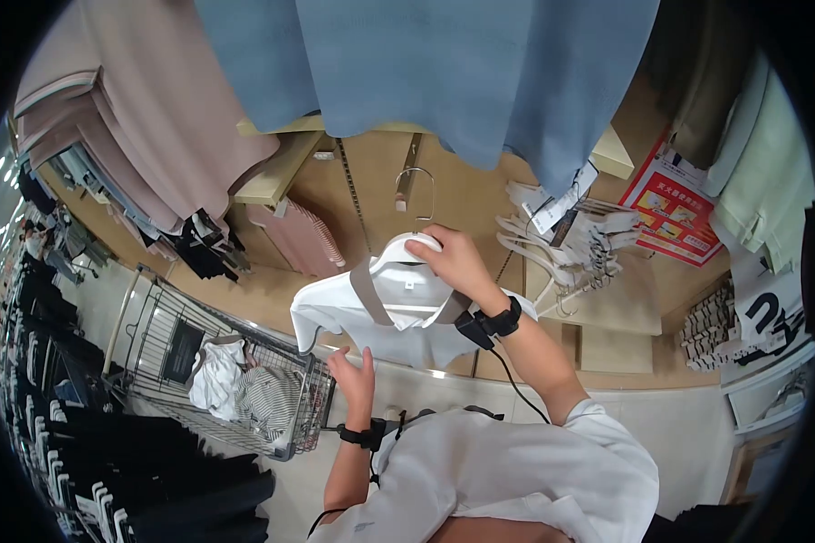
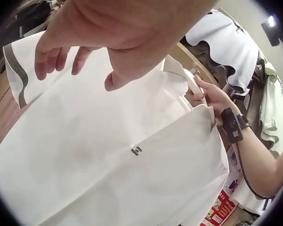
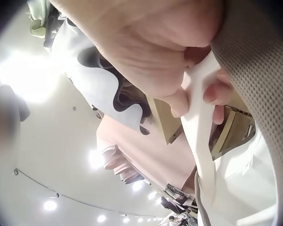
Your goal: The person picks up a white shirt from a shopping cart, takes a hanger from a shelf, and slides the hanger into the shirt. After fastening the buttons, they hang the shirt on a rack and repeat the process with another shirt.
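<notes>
Several fingers of the right hand (image 1: 453, 267) and its thumb close around the white neck of a clothes hanger (image 1: 391, 249); the knit collar (image 3: 257, 70) of a white shirt (image 1: 330, 312) cuts across the right wrist view, so the grip is only partly visible there. The hanger lies between thumb and fingers, its metal hook (image 1: 417, 172) rising clear of the hand toward the wall panel (image 1: 471, 213), its shoulders spreading sideways inside the shirt and mostly covered by cloth.

Hung on that hanger, the shirt spreads below the right hand's grip. Its length is foreshortened in the head view; in the left wrist view it runs from the collar at upper right down toward lower left, where the frame cuts it off. A small dark mark (image 2: 136, 150) on the cloth is too small to read.

The left hand (image 1: 355, 380) holds nothing, its fingers relaxed and parted from the thumb, near the shirt's lower part; whether they touch the cloth is hard to tell.

Farther out, a shopping cart (image 1: 312, 412) carries a white garment (image 1: 215, 380) and a striped one. Blue garments (image 1: 417, 63), cut off by the top edge, hang beyond the hook; bunched white hangers (image 1: 561, 249) sit to the right.
</notes>
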Demonstrator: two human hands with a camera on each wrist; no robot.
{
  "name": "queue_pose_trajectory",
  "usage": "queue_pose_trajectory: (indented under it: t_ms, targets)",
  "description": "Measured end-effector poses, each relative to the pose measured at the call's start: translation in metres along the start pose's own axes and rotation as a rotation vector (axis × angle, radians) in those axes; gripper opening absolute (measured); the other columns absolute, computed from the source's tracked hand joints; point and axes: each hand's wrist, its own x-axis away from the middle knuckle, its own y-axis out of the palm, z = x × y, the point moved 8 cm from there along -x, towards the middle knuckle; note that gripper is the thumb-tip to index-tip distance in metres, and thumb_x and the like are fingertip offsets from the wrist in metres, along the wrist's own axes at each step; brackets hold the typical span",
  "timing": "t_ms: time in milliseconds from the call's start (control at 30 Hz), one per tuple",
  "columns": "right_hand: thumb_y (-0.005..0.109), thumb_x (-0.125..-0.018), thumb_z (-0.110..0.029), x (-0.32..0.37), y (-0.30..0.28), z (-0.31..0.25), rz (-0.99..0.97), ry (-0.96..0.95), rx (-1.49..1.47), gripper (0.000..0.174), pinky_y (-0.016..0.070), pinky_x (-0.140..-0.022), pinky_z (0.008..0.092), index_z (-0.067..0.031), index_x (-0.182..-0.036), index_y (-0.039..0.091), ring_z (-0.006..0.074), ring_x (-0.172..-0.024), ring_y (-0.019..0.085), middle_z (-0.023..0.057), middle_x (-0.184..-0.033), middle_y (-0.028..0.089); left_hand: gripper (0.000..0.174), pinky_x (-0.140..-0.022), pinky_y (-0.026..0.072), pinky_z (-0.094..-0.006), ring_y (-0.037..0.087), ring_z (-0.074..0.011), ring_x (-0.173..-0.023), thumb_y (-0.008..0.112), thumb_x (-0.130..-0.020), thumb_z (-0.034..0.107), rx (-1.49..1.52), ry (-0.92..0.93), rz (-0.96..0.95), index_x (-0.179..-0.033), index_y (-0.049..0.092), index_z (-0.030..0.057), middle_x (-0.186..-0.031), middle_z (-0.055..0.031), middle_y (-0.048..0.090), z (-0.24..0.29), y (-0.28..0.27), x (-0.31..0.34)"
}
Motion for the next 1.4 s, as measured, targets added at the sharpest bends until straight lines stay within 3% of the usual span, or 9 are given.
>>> queue_pose_trajectory:
  t_ms: [267,433,533,600,767,1133,1200,1233,1400]
  targets:
    - [0.070,-0.085,-0.037,0.005,0.022,0.009,-0.032,0.157,0.080,0.040,0.0512,-0.068,0.0356,0.0006,-0.097,0.069,0.0260,-0.072,0.067,0.0170,-0.080,0.069,0.047,-0.091,0.0416,-0.0463,0.052,-0.0409,-0.102,0.076,-0.078,0.025,0.143,0.123,-0.210,-0.107,0.054,-0.0054,-0.105,-0.0231,0.054,-0.019,0.039,-0.028]
    - [0.071,-0.085,-0.036,0.015,0.032,0.008,-0.038,0.184,0.119,0.039,0.0506,-0.061,0.0330,0.0009,-0.098,0.068,0.0207,-0.063,0.065,0.0132,-0.075,0.068,0.086,-0.100,0.0389,-0.0452,0.049,-0.0428,-0.113,0.087,-0.064,0.036,0.164,0.060,-0.644,-0.124,0.045,-0.0099,-0.117,-0.0279,0.053,-0.040,0.097,-0.012]
    - [0.069,-0.087,-0.035,0.016,0.032,0.014,-0.067,0.230,0.086,0.037,0.0479,-0.054,0.0295,0.0004,-0.098,0.068,0.0134,-0.055,0.060,0.0089,-0.070,0.066,0.096,-0.101,0.0398,-0.0444,0.048,-0.0433,-0.115,0.089,-0.061,0.037,0.389,0.255,-0.627,-0.130,0.041,-0.0089,-0.120,-0.0302,0.052,-0.047,0.138,-0.021]
    - [0.067,-0.089,-0.035,0.013,0.036,0.015,-0.155,0.206,0.029,0.035,0.0452,-0.052,0.0282,-0.0003,-0.094,0.068,0.0110,-0.054,0.057,0.0061,-0.066,0.063,0.093,-0.100,0.0415,-0.0426,0.051,-0.0381,-0.116,0.089,-0.063,0.033,0.301,0.241,-0.681,-0.131,0.040,-0.0077,-0.121,-0.0266,0.054,-0.047,0.161,-0.020]
    - [0.063,-0.092,-0.036,0.010,0.040,0.021,-0.229,0.233,0.056,0.034,0.0414,-0.052,0.0258,-0.0024,-0.088,0.067,0.0079,-0.054,0.053,0.0012,-0.063,0.058,0.070,-0.095,0.0451,-0.0332,0.056,-0.0221,-0.111,0.082,-0.074,0.017,0.934,-0.138,-0.821,-0.130,0.046,-0.0047,-0.124,-0.0132,0.058,0.008,0.146,-0.027]
    - [0.061,-0.094,-0.037,0.010,0.051,0.025,-0.184,0.268,-0.109,0.035,0.0408,-0.057,0.0240,-0.0018,-0.090,0.066,0.0071,-0.059,0.050,0.0004,-0.075,0.063,0.042,-0.088,0.0469,-0.0302,0.059,-0.0168,-0.100,0.072,-0.085,0.013,0.695,-0.401,-1.189,-0.120,0.057,-0.0037,-0.115,-0.0092,0.063,-0.021,0.123,0.010]
    - [0.063,-0.093,-0.037,0.008,0.052,0.031,-0.155,0.274,-0.033,0.036,0.0402,-0.056,0.0237,-0.0011,-0.090,0.066,0.0071,-0.060,0.050,-0.0004,-0.074,0.061,0.027,-0.085,0.0489,-0.0296,0.061,-0.0155,-0.096,0.064,-0.090,0.010,0.883,-0.255,-1.208,-0.113,0.061,-0.0044,-0.108,-0.0077,0.065,-0.020,0.107,0.018]
    - [0.065,-0.090,-0.039,0.007,0.052,0.032,-0.124,0.269,-0.034,0.038,0.0419,-0.053,0.0245,-0.0015,-0.088,0.068,0.0076,-0.055,0.050,0.0009,-0.070,0.063,0.022,-0.082,0.0508,-0.0292,0.063,-0.0148,-0.091,0.059,-0.093,0.008,0.997,-0.469,-1.192,-0.110,0.063,-0.0048,-0.102,-0.0071,0.067,-0.028,0.100,0.027]
    - [0.066,-0.089,-0.038,0.010,0.052,0.031,-0.027,0.281,0.040,0.039,0.0459,-0.058,0.0279,0.0008,-0.090,0.068,0.0114,-0.059,0.055,0.0058,-0.073,0.065,0.021,-0.078,0.0526,-0.0298,0.064,-0.0130,-0.085,0.059,-0.093,0.007,0.982,-0.510,-1.318,-0.110,0.064,-0.0037,-0.099,-0.0056,0.068,-0.038,0.070,0.035]
